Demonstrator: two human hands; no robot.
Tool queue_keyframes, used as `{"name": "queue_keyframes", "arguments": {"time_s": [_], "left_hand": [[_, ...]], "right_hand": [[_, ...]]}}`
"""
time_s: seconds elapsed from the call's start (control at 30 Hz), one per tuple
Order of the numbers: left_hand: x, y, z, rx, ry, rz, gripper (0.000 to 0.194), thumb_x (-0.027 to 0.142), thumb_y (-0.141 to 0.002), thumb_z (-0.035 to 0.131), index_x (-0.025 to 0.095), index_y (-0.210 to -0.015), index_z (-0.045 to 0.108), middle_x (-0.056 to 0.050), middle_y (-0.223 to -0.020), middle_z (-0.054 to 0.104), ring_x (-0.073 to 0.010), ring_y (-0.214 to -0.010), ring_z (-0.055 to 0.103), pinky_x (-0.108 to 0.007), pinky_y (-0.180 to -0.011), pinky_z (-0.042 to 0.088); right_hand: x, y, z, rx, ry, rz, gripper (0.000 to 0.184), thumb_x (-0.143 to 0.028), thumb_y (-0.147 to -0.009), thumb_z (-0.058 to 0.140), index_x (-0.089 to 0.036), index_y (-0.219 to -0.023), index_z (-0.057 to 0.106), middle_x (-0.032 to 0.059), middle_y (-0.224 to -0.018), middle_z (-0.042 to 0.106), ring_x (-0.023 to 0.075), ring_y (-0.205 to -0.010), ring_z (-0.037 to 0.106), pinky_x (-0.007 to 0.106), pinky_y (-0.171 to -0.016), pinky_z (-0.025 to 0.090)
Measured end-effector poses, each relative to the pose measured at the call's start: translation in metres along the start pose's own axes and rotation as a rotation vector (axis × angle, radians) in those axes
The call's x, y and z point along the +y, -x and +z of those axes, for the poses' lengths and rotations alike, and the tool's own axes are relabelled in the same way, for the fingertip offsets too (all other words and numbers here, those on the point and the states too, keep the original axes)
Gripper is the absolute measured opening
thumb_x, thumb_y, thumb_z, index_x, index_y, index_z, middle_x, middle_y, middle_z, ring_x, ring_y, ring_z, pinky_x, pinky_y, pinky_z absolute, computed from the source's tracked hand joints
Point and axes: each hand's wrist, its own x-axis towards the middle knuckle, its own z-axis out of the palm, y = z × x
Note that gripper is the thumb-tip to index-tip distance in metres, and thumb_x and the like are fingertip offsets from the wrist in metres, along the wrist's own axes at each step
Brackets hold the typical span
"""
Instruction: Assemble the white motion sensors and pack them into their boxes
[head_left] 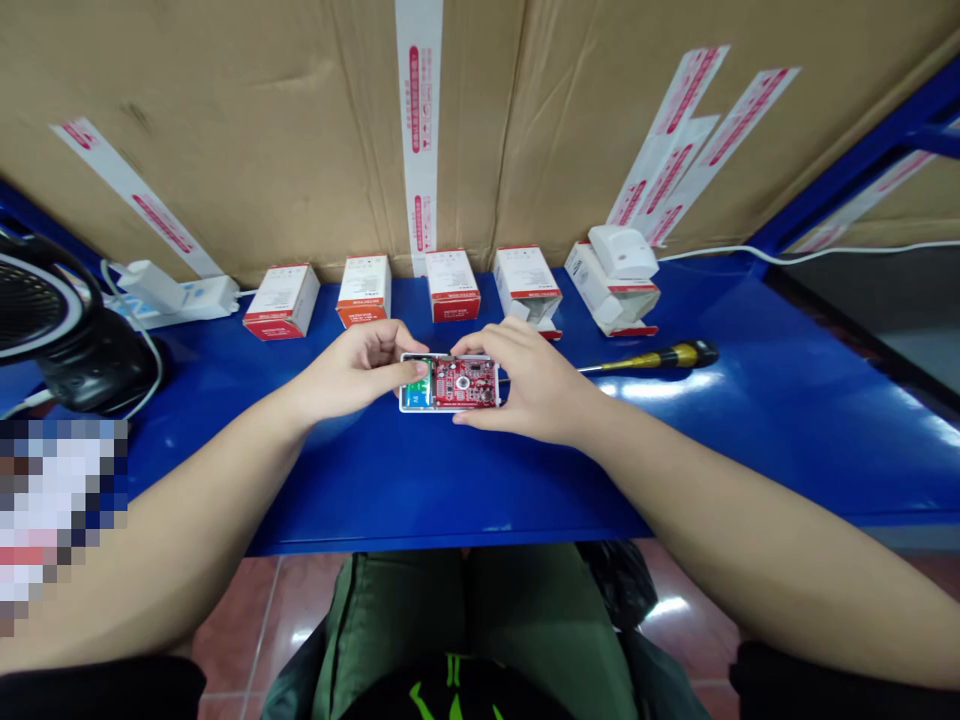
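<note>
Between my two hands is a small white detector housing with its inside facing up, showing a red circuit board [474, 385] and a blue-green battery [417, 393] at its left end. My left hand [367, 372] grips the left end, its thumb pressed on the battery. Around the right end closes my right hand [525, 375], fingers on the far edge and thumb along the near edge. A screwdriver [652, 358] with a yellow and black handle lies on the blue table [450, 480], right of my right hand.
Several red-and-white boxes [454, 285] stand along the cardboard wall [285, 130]. On the rightmost box rests a white detector [622, 252]. At the left are a black fan [82, 340] and a white power strip [187, 300]. A white cable [720, 250] runs along the back right.
</note>
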Motion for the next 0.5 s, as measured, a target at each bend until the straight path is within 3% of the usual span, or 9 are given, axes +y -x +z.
{"name": "queue_keyframes", "arguments": {"time_s": [0.13,0.27,0.33,0.5], "left_hand": [[0.003,0.000,-0.005,-0.039,-0.180,0.049,0.029,0.042,-0.086,0.081,0.019,-0.083,0.065,-0.001,-0.074,0.073,-0.0127,-0.063,0.065,-0.025,-0.060,0.052],[0.004,-0.002,-0.023,0.194,-0.527,0.168,0.028,0.044,-0.091,0.069,0.019,-0.079,0.066,-0.002,-0.072,0.070,-0.0136,-0.064,0.061,-0.027,-0.062,0.049],[0.005,-0.001,-0.035,0.241,-0.741,0.160,0.026,0.044,-0.088,0.068,0.019,-0.085,0.069,-0.004,-0.078,0.073,-0.0162,-0.070,0.064,-0.030,-0.068,0.050],[0.010,0.006,-0.056,0.008,-1.068,-0.075,0.049,0.055,-0.075,0.075,0.020,-0.109,0.074,-0.011,-0.114,0.078,-0.0298,-0.103,0.073,-0.040,-0.090,0.056]], "right_hand": [[-0.004,0.001,-0.004,-0.086,-0.059,0.001,0.055,-0.042,-0.079,0.094,-0.018,-0.122,0.069,0.0106,-0.115,0.077,0.0290,-0.101,0.064,0.041,-0.090,0.049],[-0.008,0.001,-0.005,-0.268,-0.097,-0.054,0.054,-0.044,-0.080,0.095,-0.018,-0.120,0.071,0.0082,-0.109,0.077,0.0262,-0.098,0.064,0.037,-0.087,0.048],[-0.009,0.000,-0.002,-0.347,-0.066,-0.068,0.052,-0.044,-0.080,0.095,-0.018,-0.118,0.072,0.0082,-0.107,0.077,0.0261,-0.098,0.064,0.038,-0.087,0.048],[-0.009,0.000,0.006,-0.368,-0.013,-0.045,0.052,-0.047,-0.082,0.094,-0.019,-0.120,0.072,0.0090,-0.115,0.075,0.0271,-0.103,0.065,0.041,-0.096,0.048]]}}
